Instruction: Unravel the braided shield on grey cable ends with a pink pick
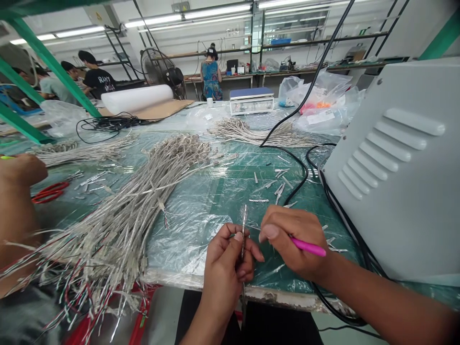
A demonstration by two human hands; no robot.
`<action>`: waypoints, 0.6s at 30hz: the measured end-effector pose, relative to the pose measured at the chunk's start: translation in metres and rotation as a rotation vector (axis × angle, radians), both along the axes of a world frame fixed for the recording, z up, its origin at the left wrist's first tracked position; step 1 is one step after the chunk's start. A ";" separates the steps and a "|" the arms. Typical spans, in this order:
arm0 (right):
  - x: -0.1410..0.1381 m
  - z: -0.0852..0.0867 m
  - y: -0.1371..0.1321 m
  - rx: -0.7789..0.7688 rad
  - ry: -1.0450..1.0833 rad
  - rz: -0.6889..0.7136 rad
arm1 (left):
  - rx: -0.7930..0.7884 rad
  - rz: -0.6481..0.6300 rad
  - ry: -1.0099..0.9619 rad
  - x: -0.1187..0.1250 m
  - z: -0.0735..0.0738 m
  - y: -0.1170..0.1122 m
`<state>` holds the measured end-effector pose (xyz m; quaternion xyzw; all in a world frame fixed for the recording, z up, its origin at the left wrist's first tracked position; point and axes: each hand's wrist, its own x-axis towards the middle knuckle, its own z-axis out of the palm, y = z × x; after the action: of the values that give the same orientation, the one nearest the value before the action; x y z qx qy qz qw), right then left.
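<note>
Near the table's front edge, my left hand point(230, 258) pinches a thin cable between thumb and fingers. The cable's foil-wrapped end point(245, 218) points up and away from me. To its right, my right hand point(296, 237) is closed around a slim tool with a bright pink handle point(308, 247). A thin tip seems to reach from those fingers toward the cable; its kind is not clear. A large bundle of grey cables point(143, 191) lies left of my hands, its loose coloured wire ends hanging over the edge.
Foil scraps point(279, 191) lie beyond my hands. A grey vented machine point(395, 177) and black cord point(305, 96) stand at right. At left are a co-worker's hand point(23, 168) and red-handled scissors point(50, 192). More cables point(262, 134) and a scale point(251, 100) are behind.
</note>
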<state>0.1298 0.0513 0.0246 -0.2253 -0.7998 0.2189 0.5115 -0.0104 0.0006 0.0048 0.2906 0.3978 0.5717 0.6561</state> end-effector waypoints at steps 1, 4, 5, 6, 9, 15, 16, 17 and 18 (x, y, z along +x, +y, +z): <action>-0.001 0.001 -0.001 0.001 -0.005 0.027 | -0.002 0.004 -0.001 0.000 0.000 0.000; -0.002 0.001 -0.001 -0.006 -0.014 0.032 | -0.008 0.009 -0.007 0.001 0.001 0.000; -0.003 0.000 0.000 -0.005 -0.013 0.027 | -0.009 0.010 -0.008 0.001 0.001 0.000; -0.003 0.000 0.000 -0.003 -0.010 0.023 | -0.010 0.008 -0.007 0.001 0.001 0.000; -0.002 -0.001 0.001 0.004 0.001 0.018 | -0.008 0.005 -0.004 0.000 0.001 0.001; -0.003 0.000 0.000 0.002 -0.013 -0.002 | -0.003 0.002 -0.006 0.000 -0.001 0.000; -0.003 0.000 0.000 0.005 -0.012 -0.004 | -0.001 0.005 -0.010 0.000 -0.001 0.000; -0.004 0.000 0.000 0.005 -0.012 -0.006 | 0.001 0.006 -0.012 0.000 -0.001 0.000; -0.003 0.000 0.000 0.002 -0.014 -0.006 | 0.001 0.005 -0.013 0.000 -0.001 0.000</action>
<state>0.1264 0.0517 0.0247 -0.2287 -0.8029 0.2148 0.5069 -0.0103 0.0009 0.0037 0.2862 0.3941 0.5754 0.6570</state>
